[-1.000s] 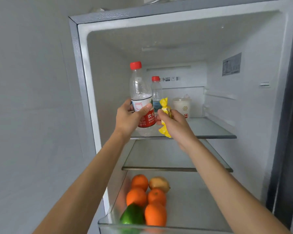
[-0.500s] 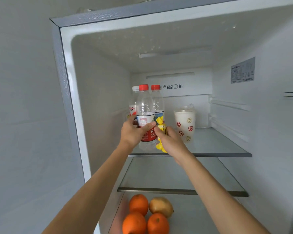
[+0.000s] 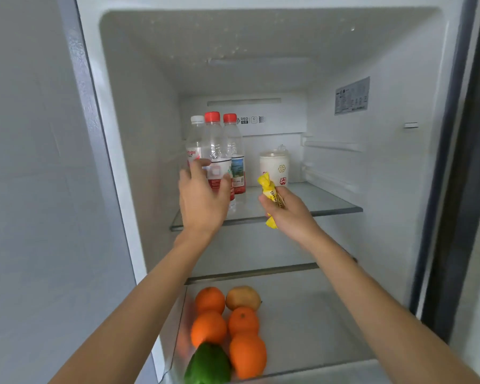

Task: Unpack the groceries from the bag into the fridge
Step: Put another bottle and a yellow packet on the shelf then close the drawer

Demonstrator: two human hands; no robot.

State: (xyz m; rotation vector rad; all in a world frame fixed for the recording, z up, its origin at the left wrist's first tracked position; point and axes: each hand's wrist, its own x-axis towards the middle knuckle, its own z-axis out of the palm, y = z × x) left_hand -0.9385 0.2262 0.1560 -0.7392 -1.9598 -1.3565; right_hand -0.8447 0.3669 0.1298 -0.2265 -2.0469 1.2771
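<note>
Hands: left hand (image 3: pixel 203 202) slack-fingered at red-capped bottle (image 3: pixel 215 151), right hand (image 3: pixel 293 216) tight around yellow packet (image 3: pixel 271 194)

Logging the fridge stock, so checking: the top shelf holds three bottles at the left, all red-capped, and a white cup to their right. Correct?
Not quite. The head view shows only two red caps, on the front bottle and the right bottle; the rear left bottle has a white cap. The white cup does stand to their right on the top shelf.

bottle (image 3: pixel 216 162): now set down on the top shelf (image 3: pixel 316 200)
left hand (image 3: pixel 203 200): grip loosened, fingers spread
right hand (image 3: pixel 291 214): packet (image 3: pixel 272 198) moved right, away from bottle
</note>
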